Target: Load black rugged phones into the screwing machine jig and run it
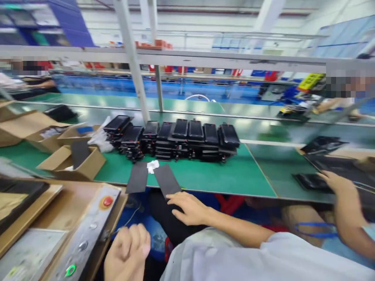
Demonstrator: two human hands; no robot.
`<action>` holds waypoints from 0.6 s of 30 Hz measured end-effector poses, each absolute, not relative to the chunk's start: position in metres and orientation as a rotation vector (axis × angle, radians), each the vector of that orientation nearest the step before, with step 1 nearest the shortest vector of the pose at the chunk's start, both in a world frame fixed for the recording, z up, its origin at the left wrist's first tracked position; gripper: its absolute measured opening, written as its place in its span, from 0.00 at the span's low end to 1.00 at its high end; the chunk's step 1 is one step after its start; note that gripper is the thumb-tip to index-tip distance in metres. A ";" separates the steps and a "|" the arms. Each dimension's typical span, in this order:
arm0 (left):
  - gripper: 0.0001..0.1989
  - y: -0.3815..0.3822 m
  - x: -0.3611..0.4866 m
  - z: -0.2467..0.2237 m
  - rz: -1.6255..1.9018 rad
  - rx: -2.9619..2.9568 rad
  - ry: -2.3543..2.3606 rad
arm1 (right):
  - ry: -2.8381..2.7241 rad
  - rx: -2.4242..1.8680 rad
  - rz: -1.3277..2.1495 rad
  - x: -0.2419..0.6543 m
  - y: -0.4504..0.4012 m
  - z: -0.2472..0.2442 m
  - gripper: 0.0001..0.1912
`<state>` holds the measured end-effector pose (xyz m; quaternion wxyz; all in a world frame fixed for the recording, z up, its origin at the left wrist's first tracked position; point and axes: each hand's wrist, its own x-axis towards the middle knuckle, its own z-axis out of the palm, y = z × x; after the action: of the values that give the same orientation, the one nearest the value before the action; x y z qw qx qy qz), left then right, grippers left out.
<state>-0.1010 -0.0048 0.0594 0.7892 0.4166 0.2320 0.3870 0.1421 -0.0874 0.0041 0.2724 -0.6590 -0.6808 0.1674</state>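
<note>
The right hand (187, 208) lies flat on a black strip (166, 179) at the near edge of the bench (228, 175), its fingers (175, 199) spread apart and pressing from above rather than clamped on it. The strip juts past the edge, probably so it can be taken without reaching across the bench. A second strip (137, 177) lies just to its left, also at the edge, with a white tissue (152, 166) touching both between them.

The left hand (127, 249) hangs low in the foreground, fingers (134, 238) curled together; nothing shows in them, though blur leaves that uncertain. It is beside a control box (84, 234) with red and green buttons.

Farther back, black devices (181, 138) sit in tight stacked rows, likely grouped to keep them together and off the walkway of the bench. To their left are cardboard boxes (70, 164) — one with a dark sheet (80, 153) standing in it, propped by the box wall. At right, a co-worker's hand (336, 183) reaches near other black items (310, 181).
</note>
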 end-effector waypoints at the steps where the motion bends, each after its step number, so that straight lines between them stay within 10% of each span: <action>1: 0.16 -0.001 -0.086 0.059 0.806 0.838 0.493 | -1.746 -1.821 0.407 0.148 -0.093 0.006 0.19; 18: 0.12 0.165 0.082 -0.015 0.691 2.132 1.044 | -1.615 -1.846 0.221 0.193 -0.103 -0.022 0.19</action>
<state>0.0825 0.1651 -0.0154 0.3283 0.8146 0.3989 0.2638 0.1930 -0.1029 -0.0216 0.3329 -0.7070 -0.6182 0.0846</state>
